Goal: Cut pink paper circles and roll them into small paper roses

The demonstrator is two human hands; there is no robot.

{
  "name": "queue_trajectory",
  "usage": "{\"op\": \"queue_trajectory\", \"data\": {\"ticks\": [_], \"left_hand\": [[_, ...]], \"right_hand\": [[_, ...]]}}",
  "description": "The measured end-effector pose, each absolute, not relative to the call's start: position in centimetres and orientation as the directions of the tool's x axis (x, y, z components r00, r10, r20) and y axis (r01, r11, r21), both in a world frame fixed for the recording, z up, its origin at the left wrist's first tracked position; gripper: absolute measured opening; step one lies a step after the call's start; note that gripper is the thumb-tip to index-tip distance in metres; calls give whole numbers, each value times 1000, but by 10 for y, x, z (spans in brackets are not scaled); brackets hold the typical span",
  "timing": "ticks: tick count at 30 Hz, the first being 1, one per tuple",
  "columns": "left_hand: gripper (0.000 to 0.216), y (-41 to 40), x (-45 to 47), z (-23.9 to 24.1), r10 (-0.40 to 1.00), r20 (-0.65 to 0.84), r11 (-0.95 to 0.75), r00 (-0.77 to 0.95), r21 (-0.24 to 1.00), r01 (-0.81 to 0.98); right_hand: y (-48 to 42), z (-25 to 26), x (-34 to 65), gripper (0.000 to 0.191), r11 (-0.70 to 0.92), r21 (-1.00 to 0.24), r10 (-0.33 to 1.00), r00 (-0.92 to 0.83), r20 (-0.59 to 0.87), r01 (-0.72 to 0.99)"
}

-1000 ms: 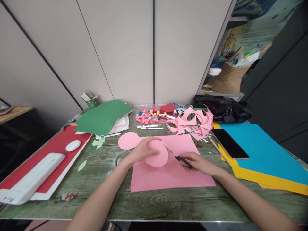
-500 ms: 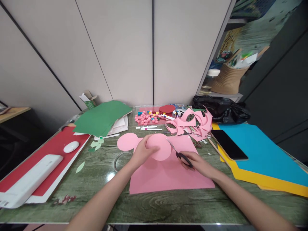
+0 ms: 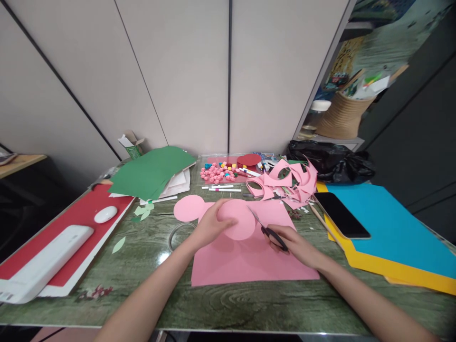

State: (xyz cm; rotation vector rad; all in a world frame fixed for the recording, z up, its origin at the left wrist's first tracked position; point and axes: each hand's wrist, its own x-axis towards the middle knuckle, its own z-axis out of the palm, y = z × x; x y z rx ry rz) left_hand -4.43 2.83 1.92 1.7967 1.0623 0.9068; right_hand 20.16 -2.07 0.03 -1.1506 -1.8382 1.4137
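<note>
My left hand (image 3: 210, 225) pinches a pink paper circle (image 3: 240, 222) and holds it a little above a large pink paper sheet (image 3: 245, 259) that lies on the green table. My right hand (image 3: 292, 242) grips black-handled scissors (image 3: 265, 227), whose blades point up and left to the circle's right edge. A second pink circle (image 3: 188, 209) lies flat just left of my left hand.
Pink offcuts (image 3: 288, 183), pompoms (image 3: 215, 173) and markers lie at the back. Green paper (image 3: 151, 173) lies back left, with a red mat holding a mouse (image 3: 106, 214) and a keyboard (image 3: 42, 263). A phone (image 3: 341, 214) rests on blue and yellow sheets (image 3: 392, 232) at right.
My left hand has turned and lifted the pink circle slightly toward the back. The scissors have followed along the circle's right edge. My head view shifted a little.
</note>
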Motion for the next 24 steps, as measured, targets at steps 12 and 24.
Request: {"op": "queue_trajectory", "data": {"ticks": [12,24], "left_hand": [[48,29,-50,28,900,132,-279,416,907,317],[49,35,-59,33,859,126,-315,496,894,319]], "right_hand": [[-19,0,202,24,63,-955,865,-493,-94,291],[-19,-1,203,29,84,-947,851,-517,-94,311]]}}
